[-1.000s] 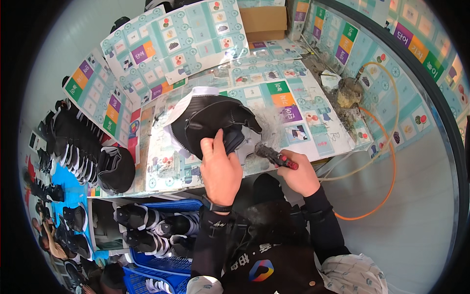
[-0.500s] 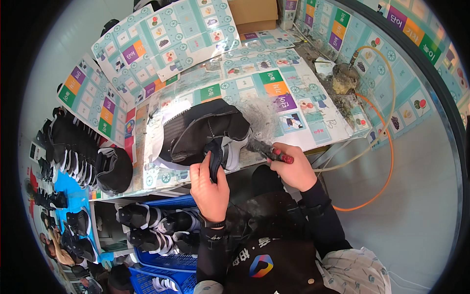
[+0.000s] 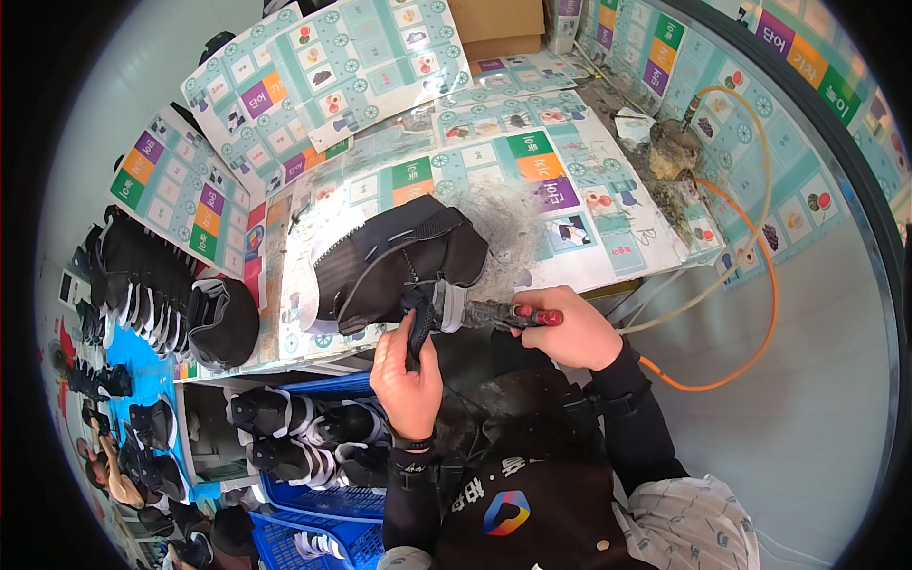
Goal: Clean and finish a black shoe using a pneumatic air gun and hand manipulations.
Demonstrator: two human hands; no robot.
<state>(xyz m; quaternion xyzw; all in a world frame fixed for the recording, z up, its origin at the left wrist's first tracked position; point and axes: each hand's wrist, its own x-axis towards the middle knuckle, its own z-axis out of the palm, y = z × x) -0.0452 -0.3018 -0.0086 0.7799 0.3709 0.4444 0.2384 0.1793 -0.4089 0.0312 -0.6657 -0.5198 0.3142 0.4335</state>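
Note:
A black shoe upper (image 3: 385,271) with a white edge lies on its side on the paper-covered workbench (image 3: 608,256). My left hand (image 3: 408,385) is closed on its near end, thumb and fingers pinching a dark padded flap (image 3: 420,313). A light grey band (image 3: 450,309) shows beside that flap. My right hand (image 3: 578,334) is closed round a dark, grimy, brush-like tool (image 3: 489,313) with a red end. The tool's tip meets the grey band; its exact shape is hard to make out.
A crusted pot (image 3: 673,157) with a pale hose and an orange hose (image 3: 760,328) stands at the right. Shoe uppers (image 3: 142,261) line the left. Blue baskets (image 3: 323,518) of shoes sit below the bench. Printed boards (image 3: 285,95) and a cardboard box (image 3: 494,28) are behind.
My right hand has brought the tool down slightly and to the left, onto the grey band. The shoe upper has turned a little under my left hand, which keeps its pinch.

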